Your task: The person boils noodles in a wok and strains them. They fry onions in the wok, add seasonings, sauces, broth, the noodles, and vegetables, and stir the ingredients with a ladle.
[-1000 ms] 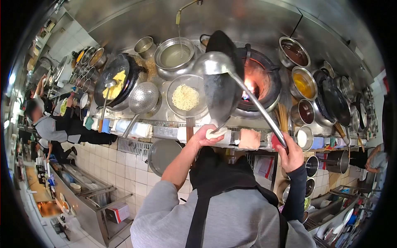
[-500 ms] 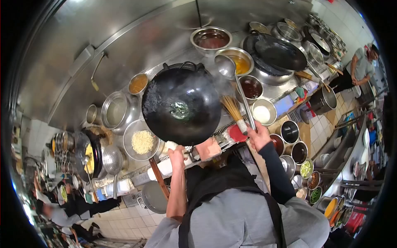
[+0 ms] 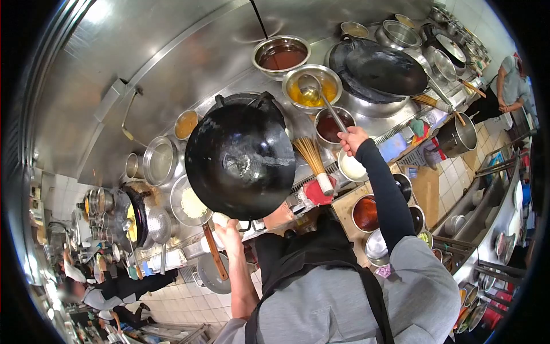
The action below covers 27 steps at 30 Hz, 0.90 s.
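Note:
My right hand [image 3: 353,140] is closed around the handle of a metal ladle [image 3: 330,109]. The ladle's cup is down in a steel bowl of yellow liquid [image 3: 293,99], which looks like oil. My left hand [image 3: 231,236] is wrapped round the near edge of a large black wok [image 3: 235,183], with a whitish cloth [image 3: 220,219] at the fingers. The wok tilts on its burner, and a small shiny pool and a wet streak show inside. A bamboo brush [image 3: 311,157] lies right of the wok. Noodles [image 3: 193,203] sit in a strainer [image 3: 179,198] on the left.
Behind stands a bowl of dark red liquid [image 3: 282,56]. Nearer are a pot of brown sauce [image 3: 331,127] and a bowl of white stuff [image 3: 350,166]. A second wok [image 3: 387,69] is at the right. A perforated skimmer [image 3: 158,223] lies left. Other people [image 3: 507,86] stand farther off.
My right hand has moved forward, lowering the ladle into the yellow liquid. The wok has shifted left and tilted, and a wet streak now runs along its right wall.

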{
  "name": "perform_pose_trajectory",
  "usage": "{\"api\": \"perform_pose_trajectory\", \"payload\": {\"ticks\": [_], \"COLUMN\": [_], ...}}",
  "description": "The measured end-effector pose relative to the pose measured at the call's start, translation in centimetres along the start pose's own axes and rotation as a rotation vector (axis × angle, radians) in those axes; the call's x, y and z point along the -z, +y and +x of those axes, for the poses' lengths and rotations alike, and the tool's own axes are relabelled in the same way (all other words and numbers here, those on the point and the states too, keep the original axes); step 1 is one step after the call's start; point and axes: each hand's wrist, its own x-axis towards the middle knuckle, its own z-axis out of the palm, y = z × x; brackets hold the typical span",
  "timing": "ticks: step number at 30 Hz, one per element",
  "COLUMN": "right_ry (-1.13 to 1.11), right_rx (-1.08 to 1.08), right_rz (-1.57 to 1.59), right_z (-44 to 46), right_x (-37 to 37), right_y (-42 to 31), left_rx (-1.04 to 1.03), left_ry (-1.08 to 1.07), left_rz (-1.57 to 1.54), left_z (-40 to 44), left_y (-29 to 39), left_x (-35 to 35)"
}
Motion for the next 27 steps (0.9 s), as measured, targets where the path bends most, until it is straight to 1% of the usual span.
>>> {"api": "perform_pose_trajectory", "payload": {"ticks": [1, 2, 4, 6, 8, 10, 11, 12, 14, 15, 17, 18, 19, 22, 24, 26, 27], "right_ry": [-0.035, -0.066, -0.086, -0.123, -0.176, -0.254, -0.293, -0.285, -0.271, -0.25, -0.253, -0.254, -0.317, -0.316, 0.039, 0.595, 0.622], "right_rx": [-0.011, -0.021, -0.014, 0.001, -0.031, -0.09, -0.104, -0.098, -0.084, -0.101, -0.124, -0.133, -0.142, -0.051, 0.157, 0.569, 0.448], "right_rz": [0.129, 0.261, 0.367, 0.453, 0.583, 0.745, 0.809, 0.773, 0.702, 0.689, 0.604, 0.558, 0.536, 0.379, -0.136, -0.967, -0.977], "right_z": [-0.5, -1.1, -2.7, -3.8, -4.9, -6.8, -7.4, -8.3, -10.8, -12.6, -14.9, -15.7, -15.7, -11.9, -8.9, -2.7, -1.1], "right_x": [0.1, 0.3, 0.5, 1.3, 2.2, 2.8, 3.0, 2.5, 0.9, -0.5, -3.3, -4.6, -5.7, -9.1, -12.7, -13.5, -13.6], "right_y": [0.1, 0.2, -0.1, 0.0, 0.4, 0.1, 0.7, 1.0, 1.3, 0.9, 0.9, 0.7, 0.7, 2.0, 3.2, 6.7, 6.2], "left_rx": [0.166, 0.248, 0.507, 0.621, 0.684, 0.711, 0.716, 0.691, 0.627, 0.605, 0.579, 0.56, 0.571, 0.589, 0.557, 0.588, 0.664], "left_ry": [0.023, 0.018, -0.063, -0.15, -0.102, -0.23, -0.236, -0.236, -0.149, -0.187, -0.25, -0.227, -0.225, -0.185, -0.178, -0.244, -0.332], "left_rz": [0.029, -0.013, -0.193, -0.318, -0.431, -0.417, -0.446, -0.455, -0.488, -0.508, -0.526, -0.495, -0.473, -0.471, -0.46, -0.493, -0.526], "left_z": [0.1, 0.2, 2.2, 3.0, 3.4, 5.2, 6.5, 6.9, 7.9, 8.7, 10.5, 10.2, 10.3, 10.4, 10.1, 10.0, 10.2], "left_y": [0.1, 0.2, -1.9, -2.1, -1.8, -3.9, -5.2, -4.6, -5.5, -6.6, -9.2, -8.7, -8.9, -10.1, -9.6, -9.4, -9.0], "left_x": [0.4, 0.5, 2.1, 2.7, 1.8, 1.3, 0.6, -0.8, -3.7, -4.6, -6.0, -7.0, -7.7, -8.3, -8.7, -8.4, -8.0]}}
